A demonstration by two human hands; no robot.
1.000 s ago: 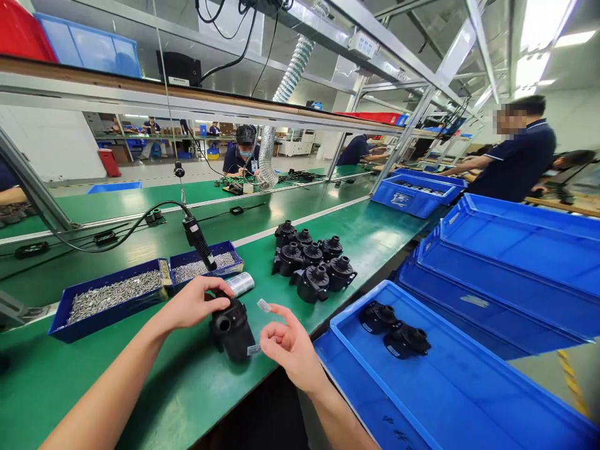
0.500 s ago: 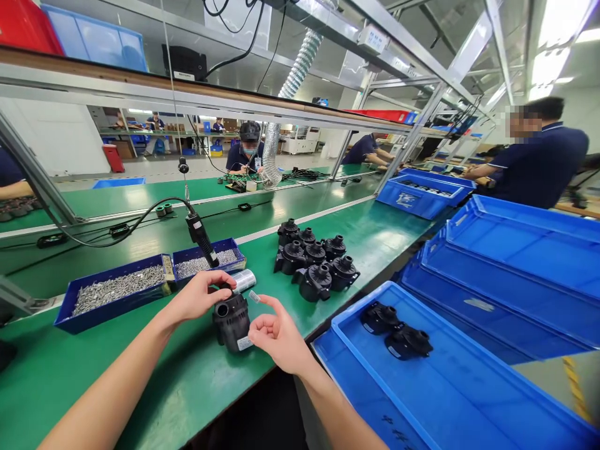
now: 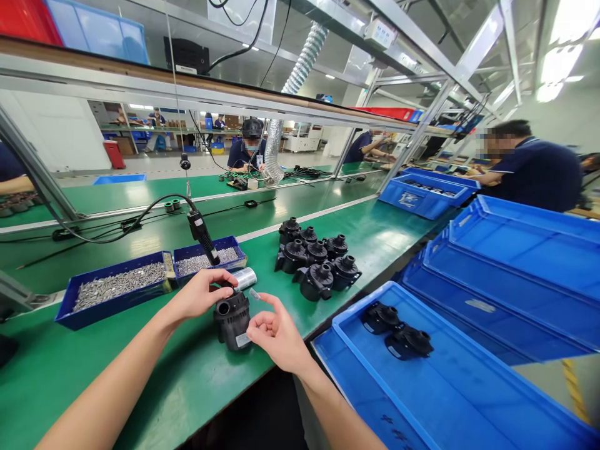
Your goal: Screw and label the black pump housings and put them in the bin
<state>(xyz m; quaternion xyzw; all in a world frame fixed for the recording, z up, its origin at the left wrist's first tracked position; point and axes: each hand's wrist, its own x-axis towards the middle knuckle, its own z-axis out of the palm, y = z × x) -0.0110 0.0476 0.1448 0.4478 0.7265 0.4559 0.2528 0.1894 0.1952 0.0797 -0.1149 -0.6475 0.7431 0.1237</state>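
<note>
Black and ribbed, the housing [image 3: 233, 325] stands upright on the green bench [image 3: 187, 381] in front of us. Our left hand [image 3: 204, 297] grips its top with fingers and thumb. Our right hand [image 3: 276, 334] is at its right side, the thumb against a label [image 3: 242, 340] low on the body, the index finger extended with a second label [image 3: 254, 294] at its tip; we cannot tell whether thumb and curled fingers pinch the lower one. Right of the housing we have a blue tray [image 3: 450, 369] holding two black units [image 3: 407, 341]. Just behind the housing lies a silver roll [image 3: 246, 278]; to the housing's left and behind, we see a long blue bin [image 3: 112, 307] of screws and a smaller bin [image 3: 185, 279] of metal bits, a black screwdriver [image 3: 200, 231] hanging over the smaller. Beyond the housing to the right, seven dark units [image 3: 317, 252] stand grouped. Farther right of it are stacked blue trays [image 3: 525, 275], then a blue crate [image 3: 407, 201]. Well beyond the housing, one co-worker [image 3: 239, 155] bends over parts, and another co-worker [image 3: 539, 172], in dark blue, is far to its right.
</note>
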